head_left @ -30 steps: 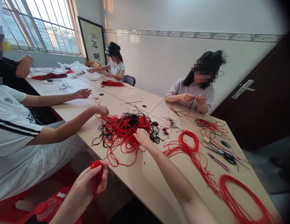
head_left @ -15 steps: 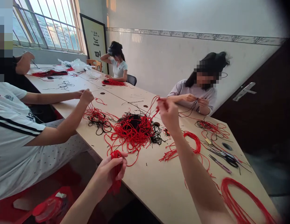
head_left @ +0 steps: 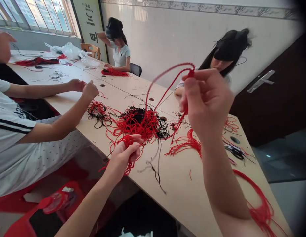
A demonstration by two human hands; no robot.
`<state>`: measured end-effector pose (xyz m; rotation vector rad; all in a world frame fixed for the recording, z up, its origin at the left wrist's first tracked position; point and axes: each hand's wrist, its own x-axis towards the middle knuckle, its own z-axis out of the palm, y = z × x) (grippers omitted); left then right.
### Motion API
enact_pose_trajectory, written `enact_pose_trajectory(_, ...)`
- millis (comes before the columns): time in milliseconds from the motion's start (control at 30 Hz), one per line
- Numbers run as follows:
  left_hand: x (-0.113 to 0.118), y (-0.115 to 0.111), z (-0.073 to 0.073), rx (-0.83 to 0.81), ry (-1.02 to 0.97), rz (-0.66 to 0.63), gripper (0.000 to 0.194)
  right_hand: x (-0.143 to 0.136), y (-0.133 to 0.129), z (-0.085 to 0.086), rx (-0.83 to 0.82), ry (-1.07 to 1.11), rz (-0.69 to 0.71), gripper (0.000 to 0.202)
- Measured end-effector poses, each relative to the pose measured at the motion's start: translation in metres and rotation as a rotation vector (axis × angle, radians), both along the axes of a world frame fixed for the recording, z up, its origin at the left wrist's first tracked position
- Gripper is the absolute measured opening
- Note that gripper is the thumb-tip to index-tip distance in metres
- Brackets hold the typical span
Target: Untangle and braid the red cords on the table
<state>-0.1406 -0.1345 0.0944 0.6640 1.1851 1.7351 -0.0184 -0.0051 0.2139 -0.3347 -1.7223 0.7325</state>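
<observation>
My left hand point(head_left: 125, 153) is curled around a bundle of red cords point(head_left: 128, 141), whose ends hang below the palm beside the table's near edge. Raised high at the right, my right hand point(head_left: 207, 98) pinches a red cord point(head_left: 165, 67) between thumb and fingers. From that pinch the cord arcs left and runs down toward the pile. A tangled pile of red and black cords point(head_left: 145, 126) lies on the table between and beyond my hands. Thin black cords point(head_left: 156, 174) trail from it toward the near edge, partly blurred.
Red cord bundles point(head_left: 188, 146) and scissors point(head_left: 234, 151) lie at the right, with a red coil point(head_left: 260, 194) nearer me. A co-worker's hands point(head_left: 87, 89) work at the left; two more people sit across. A red stool point(head_left: 17, 227) stands below the table edge.
My right hand has moved up, right and closer, drawing the red cord into a long arc. Black cords now trail out of the pile. The view has tilted down.
</observation>
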Motion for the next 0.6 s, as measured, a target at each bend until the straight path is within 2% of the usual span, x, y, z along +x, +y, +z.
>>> enact_pose_trajectory(100, 0.010, 0.012, -0.001, 0.012, 0.085, -0.051, 0.036, 0.008, -0.009, -0.005, -0.104, -0.067, 0.065, 0.014)
enact_pose_trajectory(200, 0.022, 0.022, -0.004, 0.032, 0.187, -0.210, 0.036, 0.012, -0.008, -0.012, -0.176, -0.094, 0.083, 0.014)
enact_pose_trajectory(267, 0.030, 0.026, -0.006, 0.049, 0.176, -0.289, 0.034, 0.014, -0.002, -0.017, -0.207, -0.100, 0.068, 0.015)
enact_pose_trajectory(433, 0.034, 0.031, -0.014, 0.037, -0.013, -0.335, 0.030, 0.024, 0.026, -0.029, -0.278, -0.089, -0.045, 0.021)
enact_pose_trajectory(500, 0.033, 0.032, -0.017, 0.034, 0.023, -0.369, 0.025, 0.030, 0.035, -0.033, -0.304, -0.082, -0.065, 0.021)
enact_pose_trajectory(600, 0.033, 0.035, -0.024, 0.002, 0.193, -0.380, 0.025, 0.037, 0.041, -0.037, -0.325, -0.055, -0.061, 0.020)
